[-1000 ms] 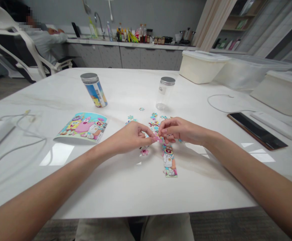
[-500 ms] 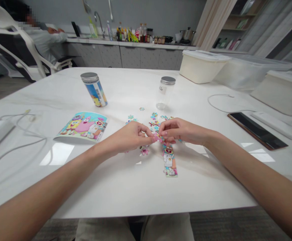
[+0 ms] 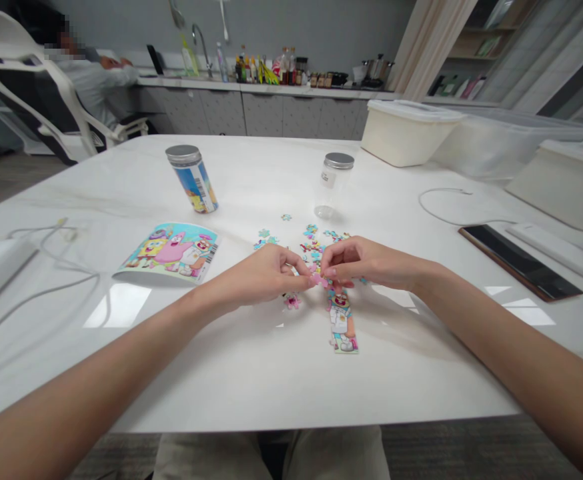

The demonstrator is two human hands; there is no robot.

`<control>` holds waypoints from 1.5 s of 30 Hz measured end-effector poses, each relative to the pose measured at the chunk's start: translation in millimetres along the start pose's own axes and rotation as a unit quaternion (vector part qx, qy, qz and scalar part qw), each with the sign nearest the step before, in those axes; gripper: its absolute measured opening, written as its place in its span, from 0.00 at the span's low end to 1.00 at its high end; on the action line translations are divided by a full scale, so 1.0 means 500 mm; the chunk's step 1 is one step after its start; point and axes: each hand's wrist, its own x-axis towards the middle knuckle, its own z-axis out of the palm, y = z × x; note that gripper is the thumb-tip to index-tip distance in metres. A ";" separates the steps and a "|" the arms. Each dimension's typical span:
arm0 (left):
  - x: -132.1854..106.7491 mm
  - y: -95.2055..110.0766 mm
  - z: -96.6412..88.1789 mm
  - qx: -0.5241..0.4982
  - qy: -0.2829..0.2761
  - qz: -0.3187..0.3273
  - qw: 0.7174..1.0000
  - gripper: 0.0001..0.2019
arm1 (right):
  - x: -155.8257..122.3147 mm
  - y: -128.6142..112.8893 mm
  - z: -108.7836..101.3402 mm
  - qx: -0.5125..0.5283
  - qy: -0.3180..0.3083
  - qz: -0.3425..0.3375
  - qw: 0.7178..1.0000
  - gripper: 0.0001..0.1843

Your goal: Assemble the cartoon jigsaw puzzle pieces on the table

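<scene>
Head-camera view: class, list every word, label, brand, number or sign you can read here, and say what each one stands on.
No text can be read. The white label on the clear jar, the barcode on the printed canister, the barcode on the cartoon puzzle leaflet and the labels on the counter bottles are all too small or blurred to read.
</scene>
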 end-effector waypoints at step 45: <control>0.004 -0.011 0.000 0.020 -0.011 -0.049 0.999 0.11 | 0.000 -0.005 0.003 -0.002 -0.006 0.030 1.000 0.08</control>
